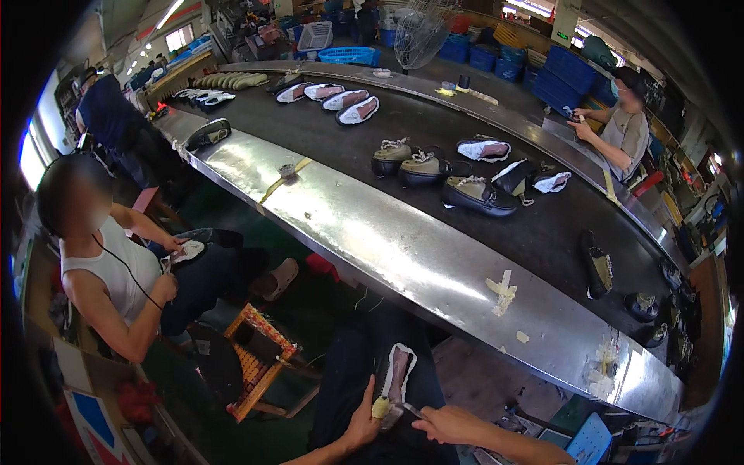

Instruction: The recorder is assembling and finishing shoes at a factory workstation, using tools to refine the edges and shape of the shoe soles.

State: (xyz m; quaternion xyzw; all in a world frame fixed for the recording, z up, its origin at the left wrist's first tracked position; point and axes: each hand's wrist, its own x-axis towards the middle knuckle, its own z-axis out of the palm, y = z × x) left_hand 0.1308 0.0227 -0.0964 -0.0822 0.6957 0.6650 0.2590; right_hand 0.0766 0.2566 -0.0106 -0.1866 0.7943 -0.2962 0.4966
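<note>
On my lap lies a shoe upper (398,375) with its underside up, brown in the middle with a white rim. My left hand (363,417) is closed around its near end. Something yellow (380,408), perhaps tape, shows at that hand's fingers. My right hand (449,425) is wrapped round the handle of a small hand tool (406,409). The tool's greyish end reaches to the near end of the shoe upper, beside my left fingers. Its exact kind is too small to make out.
A metal-edged conveyor table (387,225) curves ahead of me, carrying several shoes (479,195). To my left a seated person (116,256) works on a shoe, near a woven stool (260,360). Another person (620,128) sits across the table. Blue crates (562,81) stand behind.
</note>
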